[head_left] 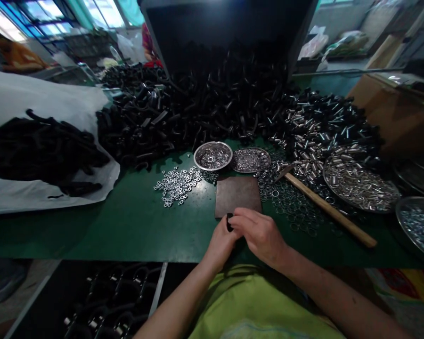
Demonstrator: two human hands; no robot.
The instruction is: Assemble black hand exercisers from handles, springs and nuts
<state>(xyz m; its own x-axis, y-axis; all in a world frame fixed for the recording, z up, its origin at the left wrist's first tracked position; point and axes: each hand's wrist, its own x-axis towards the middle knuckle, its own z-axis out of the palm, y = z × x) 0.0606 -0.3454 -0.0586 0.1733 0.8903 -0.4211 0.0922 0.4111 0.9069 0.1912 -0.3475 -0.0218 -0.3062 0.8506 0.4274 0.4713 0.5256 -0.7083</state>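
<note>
My left hand (223, 240) is closed around a small black part (229, 222), whose top end shows between thumb and fingers. Over it my right hand (260, 231) bends its fingers, the tips at the top of the black part. Whether the right fingers pinch some tiny piece is hidden. Both hands are just at the near edge of a square metal block (237, 193) lying on the green table (144, 230). Small silver nuts (178, 186) lie loose to the left of the block, and thin metal rings (297, 212) are scattered to its right.
Behind the block stand a metal bowl (213, 156) and a plate of small parts (251, 160). A hammer (332, 209) lies at right, near springs, screws and another plate (362, 183). Black curved parts (198, 108) are heaped at the back; a white sack (45, 89) is at left.
</note>
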